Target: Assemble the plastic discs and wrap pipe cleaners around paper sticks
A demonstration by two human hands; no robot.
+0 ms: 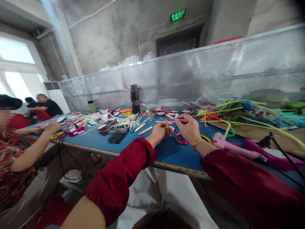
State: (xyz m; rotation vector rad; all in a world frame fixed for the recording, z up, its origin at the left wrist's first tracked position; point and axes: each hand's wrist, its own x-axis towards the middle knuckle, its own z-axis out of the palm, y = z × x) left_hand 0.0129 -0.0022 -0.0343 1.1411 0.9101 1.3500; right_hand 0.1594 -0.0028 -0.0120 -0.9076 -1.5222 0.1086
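Observation:
My left hand (159, 133) is closed on a short pinkish-brown stick (167, 125), held upright above the blue tabletop (166, 153). A purple pen-like tool (182, 121) is pinched in my right hand (190, 130), its tip pointing left toward the stick. Whether tip and stick touch, I cannot tell. Beneath my hands lies a red ring (181, 143), with a yellow curved piece (206, 138) partly hidden by my right wrist. A pink stick (145, 130) rests left of my left hand.
A black thermos (135, 99) stands behind piled pale sticks (126, 120). To the right lie a pink handheld tool (230, 145), a purple device (269, 154) with a black cord, and tangled coloured strips (250, 109). At left, a co-worker's hand (54, 126) is over the table.

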